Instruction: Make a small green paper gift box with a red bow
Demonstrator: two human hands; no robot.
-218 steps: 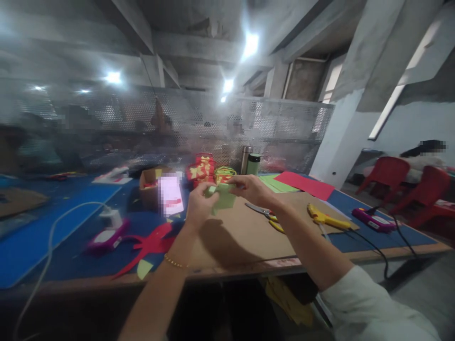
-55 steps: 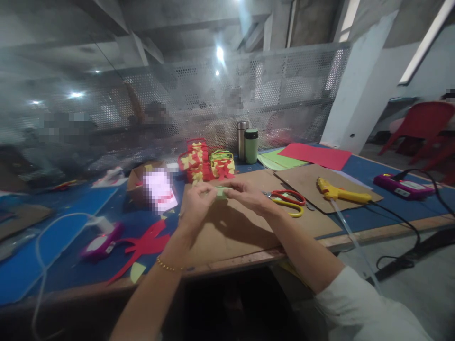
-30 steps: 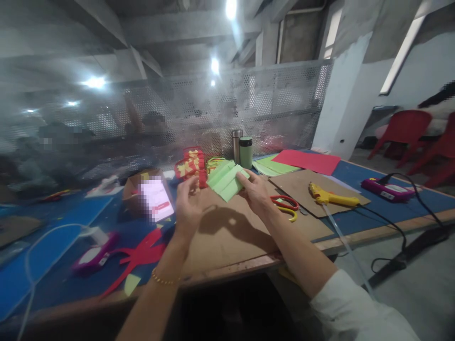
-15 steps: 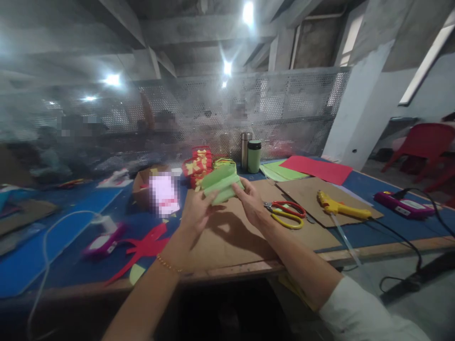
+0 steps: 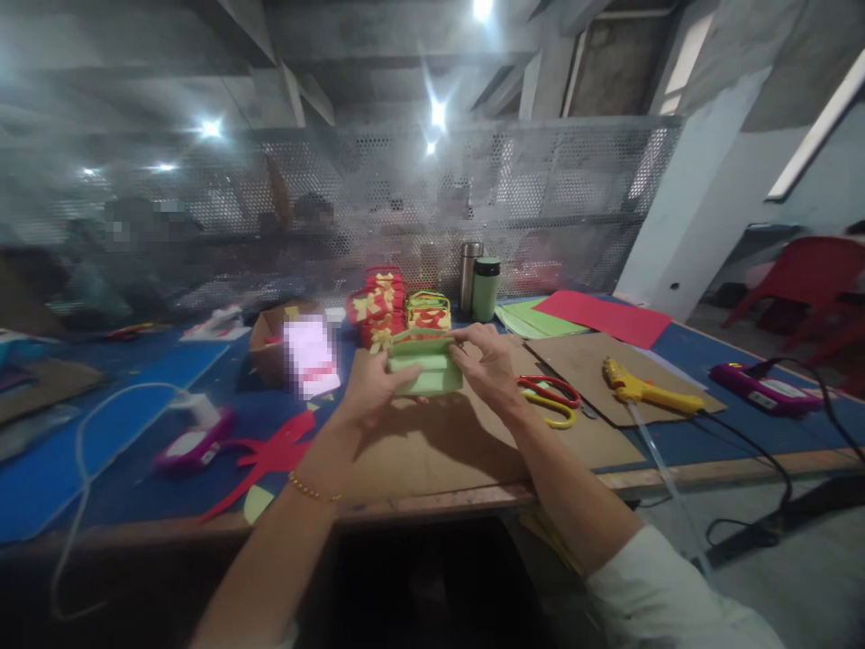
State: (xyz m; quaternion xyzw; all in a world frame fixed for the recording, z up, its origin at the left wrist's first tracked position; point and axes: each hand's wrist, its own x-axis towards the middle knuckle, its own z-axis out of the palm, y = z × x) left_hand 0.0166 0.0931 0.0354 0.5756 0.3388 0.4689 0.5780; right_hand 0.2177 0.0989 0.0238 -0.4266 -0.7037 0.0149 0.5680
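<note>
A folded light green paper piece (image 5: 425, 371) is held up between both hands above a brown cardboard sheet (image 5: 432, 446). My left hand (image 5: 370, 389) grips its left side from below, with a gold bracelet on that wrist. My right hand (image 5: 487, 365) pinches its right top edge. Just behind the paper stand small red and yellow paper baskets (image 5: 378, 306) and a green one (image 5: 428, 312).
Red and yellow scissors (image 5: 550, 397), a yellow glue gun (image 5: 641, 388) with a cable, and a purple device (image 5: 767, 389) lie to the right. Two bottles (image 5: 478, 288), green and red sheets (image 5: 601, 317), a lit phone (image 5: 309, 353), a red cut-out (image 5: 270, 458) and other people behind a mesh screen surround them.
The green paper has been folded flatter and turned level, and both hands have lowered it slightly toward the cardboard. The view has tilted a little.
</note>
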